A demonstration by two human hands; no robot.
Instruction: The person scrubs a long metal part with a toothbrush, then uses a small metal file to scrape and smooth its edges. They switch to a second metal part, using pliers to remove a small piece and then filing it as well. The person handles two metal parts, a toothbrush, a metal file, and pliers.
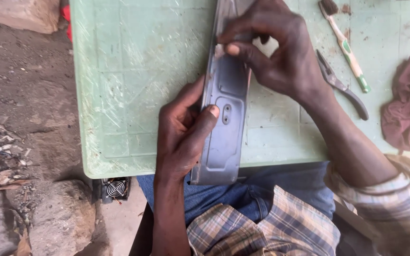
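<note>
The left hand (183, 132) is gripping the near end of a long grey metal panel (224, 109) lying on the green worktop (134, 71), thumb pressing its face; the right hand (274, 50) is pinching its upper stretch; how far the handling has got cannot be told; pliers (341, 85), a toothbrush (345, 45) and a maroon rag (409, 102) are lying to the right, clear of the panel.

Scratched pale green plastic surface (134, 71) under daylight; bare dirt floor (24, 95) with litter, stones and a small fan (116, 188).
</note>
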